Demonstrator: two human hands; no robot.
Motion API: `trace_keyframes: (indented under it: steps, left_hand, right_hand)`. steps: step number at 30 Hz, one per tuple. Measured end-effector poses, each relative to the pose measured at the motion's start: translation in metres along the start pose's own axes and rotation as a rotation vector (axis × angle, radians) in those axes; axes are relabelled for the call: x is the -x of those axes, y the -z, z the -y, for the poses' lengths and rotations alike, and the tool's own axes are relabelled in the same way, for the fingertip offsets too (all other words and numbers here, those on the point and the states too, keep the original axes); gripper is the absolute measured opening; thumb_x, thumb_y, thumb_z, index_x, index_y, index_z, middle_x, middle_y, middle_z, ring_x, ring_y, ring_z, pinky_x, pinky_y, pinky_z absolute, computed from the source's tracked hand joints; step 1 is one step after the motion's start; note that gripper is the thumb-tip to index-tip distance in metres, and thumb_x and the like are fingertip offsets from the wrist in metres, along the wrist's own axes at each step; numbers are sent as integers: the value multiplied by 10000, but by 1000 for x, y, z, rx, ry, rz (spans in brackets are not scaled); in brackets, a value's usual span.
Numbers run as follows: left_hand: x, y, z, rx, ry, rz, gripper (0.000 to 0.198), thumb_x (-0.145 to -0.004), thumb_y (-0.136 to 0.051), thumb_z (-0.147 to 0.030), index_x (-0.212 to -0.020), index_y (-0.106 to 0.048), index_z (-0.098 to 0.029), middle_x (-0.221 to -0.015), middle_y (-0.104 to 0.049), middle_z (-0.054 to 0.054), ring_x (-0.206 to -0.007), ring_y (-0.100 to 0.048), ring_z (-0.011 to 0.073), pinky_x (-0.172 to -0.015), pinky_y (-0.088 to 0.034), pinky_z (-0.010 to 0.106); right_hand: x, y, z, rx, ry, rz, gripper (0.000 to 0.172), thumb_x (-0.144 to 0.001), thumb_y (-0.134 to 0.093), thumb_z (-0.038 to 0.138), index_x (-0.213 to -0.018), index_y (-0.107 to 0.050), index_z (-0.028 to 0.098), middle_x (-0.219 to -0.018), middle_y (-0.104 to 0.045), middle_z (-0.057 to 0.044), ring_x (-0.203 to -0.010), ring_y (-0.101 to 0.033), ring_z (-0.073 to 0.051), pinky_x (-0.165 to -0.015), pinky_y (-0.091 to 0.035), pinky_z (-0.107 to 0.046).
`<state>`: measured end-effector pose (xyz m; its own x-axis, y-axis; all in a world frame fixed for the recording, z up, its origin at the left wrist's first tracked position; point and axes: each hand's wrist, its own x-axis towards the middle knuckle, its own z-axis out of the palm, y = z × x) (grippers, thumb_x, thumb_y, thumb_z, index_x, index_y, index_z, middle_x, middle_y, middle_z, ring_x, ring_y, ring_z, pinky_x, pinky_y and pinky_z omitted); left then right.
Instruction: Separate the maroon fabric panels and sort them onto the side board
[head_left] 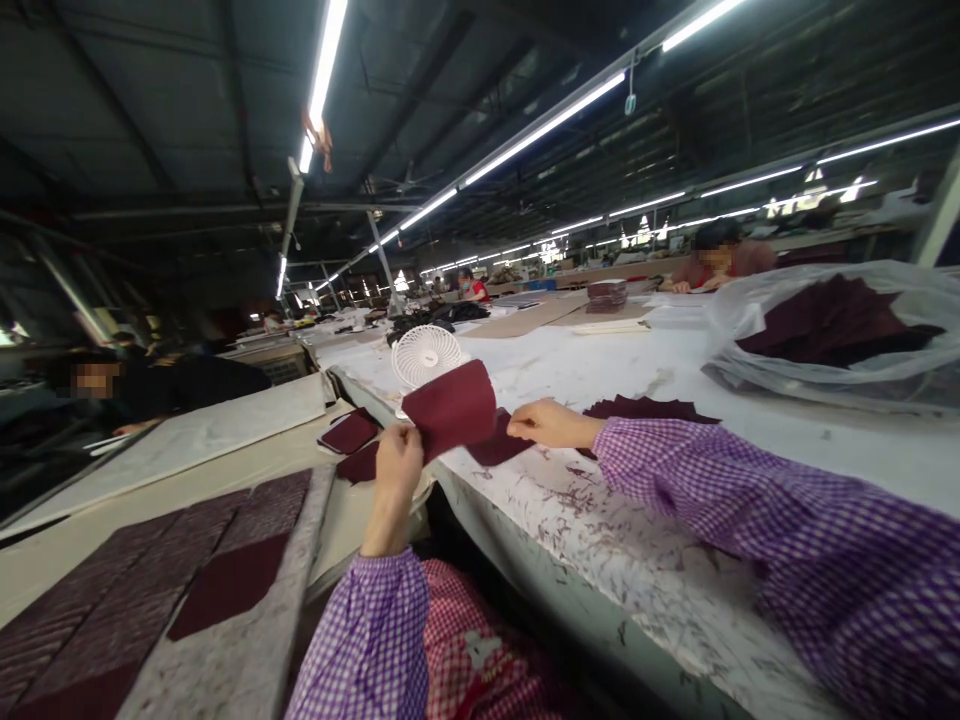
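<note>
My left hand [399,458] is closed on the lower left corner of a maroon fabric piece [454,408], which it holds up over the gap between two tables. My right hand [551,424] pinches the edge of a second maroon fabric piece [501,442] at the near edge of the white table [555,500]. The raised piece partly covers the second one. Behind it stands a white fan [427,355]. Beside my right forearm lies a fanned stack of dark maroon pieces [651,408], partly hidden by the sleeve.
On the left, a board [225,650] bears overlapping rows of maroon pieces [150,560]. More cut pieces [351,432] lie beyond it. At right is a clear plastic bag [817,375] with maroon fabric [832,320]. Co-workers sit at left [187,390] and far right [724,260].
</note>
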<state>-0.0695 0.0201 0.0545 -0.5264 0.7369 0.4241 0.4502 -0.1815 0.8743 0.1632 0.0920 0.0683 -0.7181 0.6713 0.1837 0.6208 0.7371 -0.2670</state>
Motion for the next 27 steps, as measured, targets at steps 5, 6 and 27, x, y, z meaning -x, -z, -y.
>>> trace_keyframes:
  steps: [5, 6, 27]
  left_hand:
    - [7, -2, -24, -498, -132, 107, 104, -801, -466, -245, -856, -516, -173, -855, -664, 122, -853, -636, 290, -678, -459, 347]
    - [10, -3, -31, -569, -118, 113, 124, -830, -427, -248, -883, -507, -171, -874, -665, 133, -861, -637, 302, -677, -458, 359]
    - [111, -21, -40, -576, -1013, 412, 179, -886, -315, -86, -916, -479, -151, -930, -587, 90, -843, -536, 200, -753, -446, 362]
  right_hand:
    - [40, 27, 49, -867, 33, 219, 575, -910, -321, 558, -762, -618, 89, -785, -678, -116, -608, -621, -122, -564, -480, -236]
    - [45, 30, 54, -931, 32, 338, 627, -906, -297, 587, -736, -622, 78, -758, -676, -128, -590, -618, -123, -552, -480, -239]
    - [72, -4, 36, -1397, -372, 120, 462, -756, -654, 454, -1064, -561, 123, -1075, -601, -114, -869, -612, -184, -771, -525, -335]
